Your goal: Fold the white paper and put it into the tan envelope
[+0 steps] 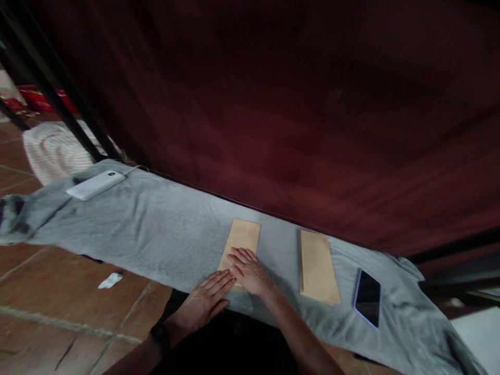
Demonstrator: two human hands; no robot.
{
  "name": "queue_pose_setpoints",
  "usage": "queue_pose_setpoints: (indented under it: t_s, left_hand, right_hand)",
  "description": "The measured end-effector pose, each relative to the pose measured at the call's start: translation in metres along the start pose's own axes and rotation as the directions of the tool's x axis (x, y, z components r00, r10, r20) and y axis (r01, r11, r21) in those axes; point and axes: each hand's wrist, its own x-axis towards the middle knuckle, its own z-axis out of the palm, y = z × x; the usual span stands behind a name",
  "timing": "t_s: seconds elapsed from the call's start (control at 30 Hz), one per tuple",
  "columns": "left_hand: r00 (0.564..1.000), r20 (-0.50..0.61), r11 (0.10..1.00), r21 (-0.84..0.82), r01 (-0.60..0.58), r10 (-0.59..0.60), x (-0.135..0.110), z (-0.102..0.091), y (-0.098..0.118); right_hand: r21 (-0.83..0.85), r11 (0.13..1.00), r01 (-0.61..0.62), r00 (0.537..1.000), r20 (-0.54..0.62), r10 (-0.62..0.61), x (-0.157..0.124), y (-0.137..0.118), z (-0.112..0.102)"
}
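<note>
Tan envelope (244,237): lower centre
Your left hand (207,298): touching it, fingers together
Your right hand (250,272): atop it, slightly spread

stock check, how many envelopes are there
2 show: one envelope under the right hand, another envelope beside the phone; more may be hidden beneath either.

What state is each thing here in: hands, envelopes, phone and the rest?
Left hand: open, fingers extended
Right hand: open, palm down on the near envelope
Near envelope: flat; sealed or not, cannot tell
Envelope stack: lying flat, edges slightly uneven
Phone: face up, screen dark
Grey cloth: spread out, wrinkled
Red curtain: hanging
</note>
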Motion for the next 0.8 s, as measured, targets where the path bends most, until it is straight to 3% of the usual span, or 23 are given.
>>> queue_pose_setpoints:
  t_s: [0.2,0.43,0.6,0.8]
  left_hand:
    - [1.0,-0.024,1.0,0.005,-0.015,0.015,0.001,-0.002,0.002]
    - [0.997,-0.049,0.999,0.012,-0.051,0.052,0.003,-0.003,0.0]
    - [0.997,-0.073,0.999,0.0,-0.037,0.037,0.004,-0.002,0.001]
    - [0.997,-0.078,0.999,-0.046,-0.023,0.019,0.003,0.001,0.001]
  right_hand:
    - [-0.111,0.994,-0.007,0.999,0.044,0.012,0.046,0.03,0.009]
    - [-0.158,0.97,-0.185,0.982,-0.056,0.178,0.081,0.062,0.012]
    - [-0.179,0.935,-0.307,0.952,-0.068,0.299,0.088,0.067,0.013]
    - [-0.185,0.928,-0.324,0.946,-0.055,0.32,0.071,0.055,0.018]
